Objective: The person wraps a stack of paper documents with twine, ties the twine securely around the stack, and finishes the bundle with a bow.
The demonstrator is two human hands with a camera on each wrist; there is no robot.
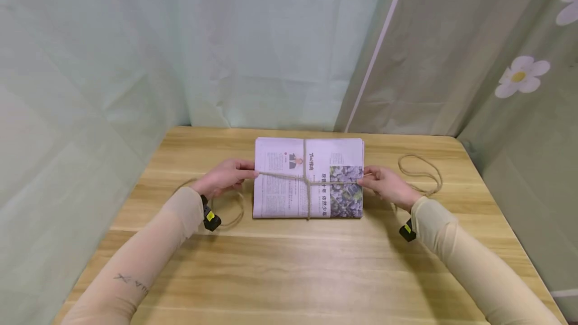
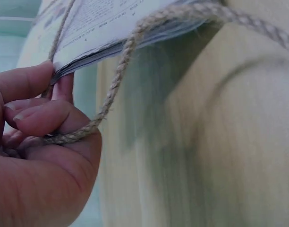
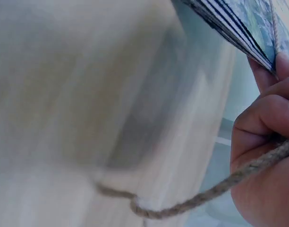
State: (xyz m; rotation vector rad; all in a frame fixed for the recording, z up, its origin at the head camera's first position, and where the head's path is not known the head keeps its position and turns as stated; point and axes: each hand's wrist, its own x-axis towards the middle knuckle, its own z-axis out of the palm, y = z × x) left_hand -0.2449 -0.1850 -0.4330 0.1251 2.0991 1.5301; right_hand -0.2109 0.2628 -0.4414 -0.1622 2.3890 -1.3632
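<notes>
A folded stack of newspapers (image 1: 282,204) lies on the table, with jute rope (image 1: 309,199) crossing over its top both ways. At the stack's left edge my left hand (image 1: 226,175) pinches the rope; in the left wrist view a length of rope (image 2: 117,78) also runs out of its curled fingers. My right hand (image 1: 389,185) grips the rope at the opposite edge, thumb on top. Its fingers touch the paper corner in the right wrist view, and the rope's loose end (image 3: 210,195) trails from the curled fingers. The stack's underside is hidden.
Loose rope loops lie on the wooden table (image 1: 289,270), one by the left wrist and another rope loop (image 1: 440,179) beyond the right hand. Fabric curtains (image 1: 280,54) hang behind the table and along both sides. Each wrist carries a small black camera (image 1: 211,218).
</notes>
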